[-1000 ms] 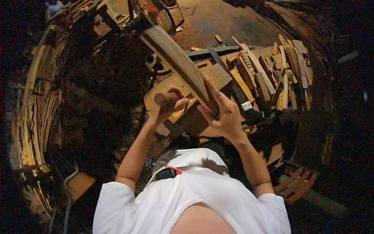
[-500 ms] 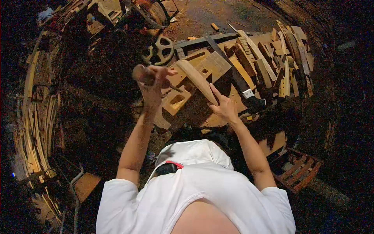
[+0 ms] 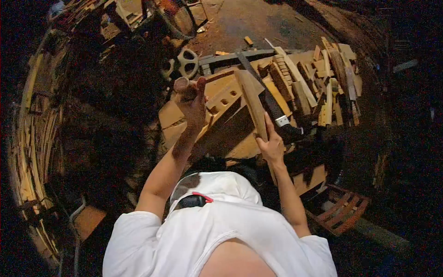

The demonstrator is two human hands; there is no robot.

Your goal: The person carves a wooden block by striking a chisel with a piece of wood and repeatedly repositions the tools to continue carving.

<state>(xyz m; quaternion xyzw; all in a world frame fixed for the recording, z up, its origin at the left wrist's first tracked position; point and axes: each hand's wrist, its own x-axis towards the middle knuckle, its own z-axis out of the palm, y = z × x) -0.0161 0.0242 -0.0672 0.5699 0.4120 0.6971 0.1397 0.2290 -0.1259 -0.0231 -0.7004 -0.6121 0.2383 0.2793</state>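
My left hand (image 3: pixel 197 104) is closed around a chisel, whose thick round wooden handle end (image 3: pixel 182 84) faces up; its blade is hidden behind the hand. Just to its right is a wooden workpiece (image 3: pixel 219 105) with several square holes cut in a row. In my right hand (image 3: pixel 271 144) is a long, thick piece of wood (image 3: pixel 250 99), gripped near its lower end and raised at a slant over the workpiece. A handsaw with a black handle (image 3: pixel 291 131) and a bright metal fitting lies right of that piece.
Many wooden offcuts (image 3: pixel 302 97) crowd the right of the work surface. Beyond its left corner stands a spoked wheel (image 3: pixel 188 63), with a fan (image 3: pixel 177 18) farther back. Long wood strips (image 3: pixel 34 157) are stacked at far left. A slatted red-brown seat (image 3: pixel 344 212) is at lower right.
The long piece of wood now points more upright, its far end shifted right, away from the left hand. The left hand with the chisel sits slightly lower and to the right. The view has shifted.
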